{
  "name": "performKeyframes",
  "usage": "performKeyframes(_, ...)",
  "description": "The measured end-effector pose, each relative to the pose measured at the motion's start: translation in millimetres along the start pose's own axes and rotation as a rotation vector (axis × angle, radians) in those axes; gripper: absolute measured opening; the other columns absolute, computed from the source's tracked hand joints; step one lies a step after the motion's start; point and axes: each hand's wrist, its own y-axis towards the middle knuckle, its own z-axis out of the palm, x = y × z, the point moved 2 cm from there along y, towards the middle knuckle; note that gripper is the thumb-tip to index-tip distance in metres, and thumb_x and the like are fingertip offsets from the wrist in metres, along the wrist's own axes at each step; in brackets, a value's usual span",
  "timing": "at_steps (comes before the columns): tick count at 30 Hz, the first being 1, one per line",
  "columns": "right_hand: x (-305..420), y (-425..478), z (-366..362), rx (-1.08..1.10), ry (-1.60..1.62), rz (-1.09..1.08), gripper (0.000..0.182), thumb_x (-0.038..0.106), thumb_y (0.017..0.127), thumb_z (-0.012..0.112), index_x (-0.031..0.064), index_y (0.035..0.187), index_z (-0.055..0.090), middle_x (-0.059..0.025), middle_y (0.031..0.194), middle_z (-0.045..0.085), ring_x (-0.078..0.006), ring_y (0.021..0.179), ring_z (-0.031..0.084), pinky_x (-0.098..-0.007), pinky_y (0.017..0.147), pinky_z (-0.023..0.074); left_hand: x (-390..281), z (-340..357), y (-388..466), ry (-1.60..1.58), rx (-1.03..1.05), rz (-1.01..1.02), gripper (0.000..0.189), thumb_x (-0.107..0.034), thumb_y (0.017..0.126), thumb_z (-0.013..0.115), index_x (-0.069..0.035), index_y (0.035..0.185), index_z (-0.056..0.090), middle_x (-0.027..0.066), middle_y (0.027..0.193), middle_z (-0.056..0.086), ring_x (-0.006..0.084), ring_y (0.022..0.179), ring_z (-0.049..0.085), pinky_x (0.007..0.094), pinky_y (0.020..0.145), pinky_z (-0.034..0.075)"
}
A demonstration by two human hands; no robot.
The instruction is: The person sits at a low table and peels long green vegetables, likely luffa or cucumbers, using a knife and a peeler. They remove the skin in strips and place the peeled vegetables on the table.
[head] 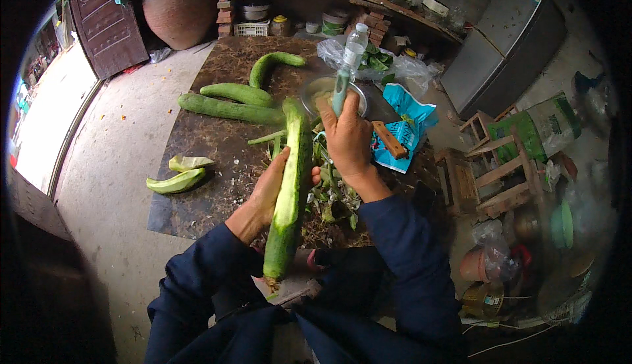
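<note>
My left hand point(266, 191) grips a long green gourd point(289, 206), probably a luffa, around its middle. The gourd lies lengthwise towards me, its near end past the table's edge, with a pale peeled strip along its upper side. My right hand point(348, 136) is closed around the teal handle point(340, 92) of a peeler, just right of the gourd; its head is mostly hidden below my fingers. Green peelings point(338, 196) lie beneath and between my hands. Beyond them, a curved gourd point(266, 65) and two straighter ones point(237, 92) lie unpeeled on the table.
Two peeled pieces point(180, 178) lie on the marbled table point(177, 211) at left. A metal bowl point(364, 99), a water bottle point(355, 50), a blue bag point(407, 104) and a wooden-handled tool point(390, 139) stand or lie at right. Wooden chairs point(503, 176) crowd the right side.
</note>
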Motion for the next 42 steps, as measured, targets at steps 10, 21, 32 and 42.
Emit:
performKeyframes(10,-59.3,-8.2,0.5,0.088,-0.121,0.045,0.032,0.029,0.086,0.058,0.0025,0.097,0.043,-0.0157,0.059,0.058,-0.0322,0.051,0.057,-0.0404,0.038,0.0395,-25.5,7.0,-23.6,0.069,-0.067,0.068,0.042,-0.041,0.095,0.033,-0.002,0.105,0.047,0.0113,0.087,0.06,0.0182,0.075,0.061,0.0274,0.065,0.054)
performKeyframes(21,-86.6,22.4,-33.5,-0.202,0.512,0.479,0.031,0.037,0.094,0.043,0.0058,0.099,0.041,-0.0038,0.069,0.051,-0.012,0.059,0.048,-0.0302,0.051,0.0391,-33.8,-22.2,-15.1,0.267,-0.213,0.056,0.044,-0.038,0.095,0.034,0.0,0.112,0.047,0.0145,0.088,0.063,0.02,0.076,0.063,0.0303,0.068,0.053)
performKeyframes(32,-15.6,-0.8,-4.2,0.126,1.415,1.018,0.013,0.016,0.085,0.05,0.0054,0.09,0.045,-0.0028,0.071,0.049,-0.0135,0.062,0.045,-0.0286,0.061,0.042,-31.8,-9.8,-10.4,0.202,-0.116,0.017,0.045,-0.039,0.095,0.035,0.0,0.111,0.049,0.0164,0.087,0.063,0.0216,0.074,0.064,0.0287,0.063,0.054)
performKeyframes(42,64.2,-64.3,-4.3,0.228,1.088,0.481,0.024,0.02,0.095,0.044,-0.0006,0.108,0.041,-0.0104,0.085,0.049,-0.0181,0.078,0.047,-0.0328,0.069,0.0396,-17.6,15.0,-8.5,-0.075,0.152,-0.003,0.043,-0.036,0.097,0.029,-0.003,0.113,0.051,0.0061,0.08,0.059,0.0151,0.067,0.058,0.0281,0.067,0.052)
